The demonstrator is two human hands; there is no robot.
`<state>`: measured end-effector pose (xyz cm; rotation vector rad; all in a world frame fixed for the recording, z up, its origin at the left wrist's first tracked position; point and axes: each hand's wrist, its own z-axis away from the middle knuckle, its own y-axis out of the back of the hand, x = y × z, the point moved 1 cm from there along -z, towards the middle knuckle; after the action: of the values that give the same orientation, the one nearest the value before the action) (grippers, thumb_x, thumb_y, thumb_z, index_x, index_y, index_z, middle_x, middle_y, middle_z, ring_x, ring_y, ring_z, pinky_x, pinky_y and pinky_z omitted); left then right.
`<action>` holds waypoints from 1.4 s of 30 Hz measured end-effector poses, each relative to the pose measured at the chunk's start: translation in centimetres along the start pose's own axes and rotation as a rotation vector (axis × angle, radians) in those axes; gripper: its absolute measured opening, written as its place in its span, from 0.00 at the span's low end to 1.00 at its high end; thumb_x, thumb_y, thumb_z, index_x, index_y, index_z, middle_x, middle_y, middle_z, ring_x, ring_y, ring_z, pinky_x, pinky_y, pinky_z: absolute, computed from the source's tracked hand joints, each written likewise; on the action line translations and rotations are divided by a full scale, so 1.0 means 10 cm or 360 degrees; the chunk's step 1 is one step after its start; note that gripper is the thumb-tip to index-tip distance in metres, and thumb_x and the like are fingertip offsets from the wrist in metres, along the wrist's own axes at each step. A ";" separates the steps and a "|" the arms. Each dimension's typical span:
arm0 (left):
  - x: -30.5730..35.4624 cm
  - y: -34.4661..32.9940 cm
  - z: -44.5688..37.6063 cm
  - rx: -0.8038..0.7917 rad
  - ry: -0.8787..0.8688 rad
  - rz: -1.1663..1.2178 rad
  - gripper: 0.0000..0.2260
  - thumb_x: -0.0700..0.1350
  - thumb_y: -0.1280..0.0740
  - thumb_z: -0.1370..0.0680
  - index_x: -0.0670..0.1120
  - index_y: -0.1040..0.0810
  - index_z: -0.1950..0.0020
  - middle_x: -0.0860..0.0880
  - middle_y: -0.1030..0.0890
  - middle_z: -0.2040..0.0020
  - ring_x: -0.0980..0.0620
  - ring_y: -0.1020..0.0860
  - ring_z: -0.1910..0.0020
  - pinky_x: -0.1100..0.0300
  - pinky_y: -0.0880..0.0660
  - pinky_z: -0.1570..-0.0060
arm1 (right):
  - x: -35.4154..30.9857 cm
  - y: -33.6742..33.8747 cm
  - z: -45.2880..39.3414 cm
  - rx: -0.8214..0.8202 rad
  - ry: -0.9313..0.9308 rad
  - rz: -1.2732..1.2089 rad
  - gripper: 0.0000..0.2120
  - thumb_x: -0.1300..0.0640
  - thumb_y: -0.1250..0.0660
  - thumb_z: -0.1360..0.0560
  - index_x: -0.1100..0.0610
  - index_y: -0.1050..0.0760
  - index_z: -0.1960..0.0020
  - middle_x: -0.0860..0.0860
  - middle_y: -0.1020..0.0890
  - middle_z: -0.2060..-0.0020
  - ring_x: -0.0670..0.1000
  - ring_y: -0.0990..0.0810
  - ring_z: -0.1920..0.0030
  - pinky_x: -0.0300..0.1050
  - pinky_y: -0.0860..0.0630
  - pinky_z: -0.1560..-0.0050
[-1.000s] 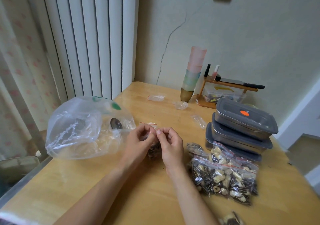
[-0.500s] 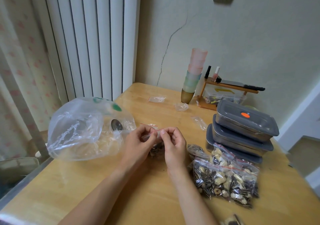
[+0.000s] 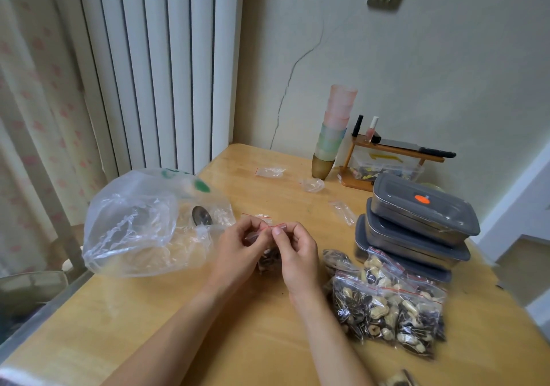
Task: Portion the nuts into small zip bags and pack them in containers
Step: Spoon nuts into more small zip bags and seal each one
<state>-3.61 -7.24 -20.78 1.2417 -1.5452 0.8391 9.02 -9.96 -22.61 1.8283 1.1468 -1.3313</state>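
1. Fingers of left hand (image 3: 238, 245) and right hand (image 3: 297, 251) curled, thumbs and forefingers pinching red-striped top edge of small zip bag (image 3: 269, 259); both grips closed on the seal.
2. Bag held at table centre, just above wooden table (image 3: 268, 341); dark nuts visible in lower half between the palms.
3. Edges and room: large clear plastic bag (image 3: 140, 225) at 9 o'clock of the hands, nearly touching left hand. Pile of filled zip bags (image 3: 387, 305) at 3–4 o'clock, just beside right wrist. Stack of three grey lidded containers (image 3: 416, 225) at 2 o'clock, behind the pile. Bare tabletop at 12 o'clock as far as empty small bags (image 3: 269, 172) and stacked cups (image 3: 333, 132) near the wall. Bare tabletop also at 6–7 o'clock, on both sides of the forearms. Left table edge at 8 o'clock, metal-trimmed; right edge at 4 o'clock, beyond the pile.
4. Versus 0.5 s ago: hands in nearly the same place, right thumb now further along the red strip, strip more visible between the two pinches. Large bag, pile, containers unmoved.
5. Orientation: seal uppermost, running roughly 9-to-3 o'clock across the view, slightly tilted; bag's long axis hanging down from seal toward the table, nut-filled end lowest. Seal fully pressed shut or not: cannot tell.
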 end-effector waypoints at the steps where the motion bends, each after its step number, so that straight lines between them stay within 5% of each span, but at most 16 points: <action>1: 0.01 0.00 0.00 0.0003 -0.0005 -0.0001 0.07 0.48 0.30 0.20 0.45 0.21 0.55 0.48 0.17 0.61 0.53 0.19 0.61 0.53 0.22 0.60 | 0.00 0.01 0.00 0.0019 -0.0001 -0.0005 0.04 0.50 0.30 0.24 0.50 0.20 0.54 0.54 0.14 0.56 0.58 0.16 0.51 0.60 0.20 0.45; 4: 0.04 0.00 0.01 0.0013 -0.0002 0.0030 0.06 0.44 0.31 0.19 0.45 0.20 0.56 0.51 0.18 0.63 0.54 0.20 0.62 0.60 0.25 0.59 | -0.02 0.04 -0.01 0.0031 -0.0011 -0.0029 0.03 0.54 0.31 0.22 0.50 0.20 0.55 0.52 0.15 0.58 0.52 0.17 0.54 0.56 0.20 0.46; 10: 0.00 0.00 -0.01 0.0006 -0.0002 0.0013 0.07 0.43 0.31 0.19 0.45 0.22 0.57 0.48 0.18 0.61 0.53 0.20 0.61 0.57 0.25 0.58 | -0.03 0.01 0.00 -0.0018 -0.0072 -0.0136 0.09 0.52 0.30 0.25 0.58 0.20 0.53 0.52 0.15 0.59 0.50 0.17 0.55 0.50 0.22 0.48; 17: -0.03 0.00 -0.01 -0.0003 -0.0009 0.0021 0.09 0.49 0.30 0.20 0.44 0.21 0.54 0.45 0.16 0.58 0.43 0.17 0.56 0.46 0.21 0.54 | -0.02 0.02 0.00 -0.0039 0.0002 0.0028 0.05 0.50 0.31 0.23 0.51 0.18 0.54 0.54 0.13 0.56 0.57 0.16 0.51 0.57 0.20 0.45; 22: 0.01 0.00 0.01 0.0017 0.0013 0.0049 0.07 0.45 0.30 0.19 0.45 0.20 0.56 0.45 0.17 0.59 0.51 0.19 0.61 0.55 0.23 0.58 | -0.03 0.05 0.00 0.0017 -0.0004 0.0028 0.04 0.54 0.31 0.21 0.53 0.19 0.53 0.54 0.14 0.57 0.54 0.16 0.53 0.55 0.19 0.47; 28: 0.02 0.01 0.00 0.0030 0.0001 0.0069 0.07 0.41 0.31 0.19 0.45 0.22 0.57 0.47 0.20 0.62 0.53 0.22 0.64 0.59 0.26 0.62 | 0.00 0.06 -0.02 -0.0003 -0.0033 0.0028 0.08 0.47 0.31 0.24 0.51 0.19 0.53 0.55 0.14 0.55 0.59 0.16 0.49 0.62 0.20 0.42; 34: -0.01 0.02 -0.01 -0.0016 0.0000 0.0100 0.06 0.43 0.31 0.20 0.43 0.23 0.56 0.40 0.19 0.58 0.44 0.19 0.60 0.50 0.23 0.57 | -0.03 0.02 0.02 -0.0075 -0.0002 0.0048 0.06 0.49 0.30 0.24 0.49 0.17 0.52 0.53 0.13 0.54 0.53 0.15 0.51 0.54 0.19 0.45; 42: 0.01 0.01 0.00 0.0047 0.0031 0.0127 0.05 0.43 0.29 0.20 0.45 0.19 0.55 0.41 0.19 0.62 0.51 0.22 0.66 0.56 0.25 0.64 | -0.03 0.10 0.01 0.0033 0.0066 0.0257 0.09 0.42 0.31 0.25 0.46 0.19 0.52 0.48 0.14 0.57 0.52 0.16 0.54 0.61 0.19 0.48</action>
<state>-3.70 -7.24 -20.65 1.1959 -1.5808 0.9257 9.89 -10.57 -22.38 1.9280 0.9865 -1.2222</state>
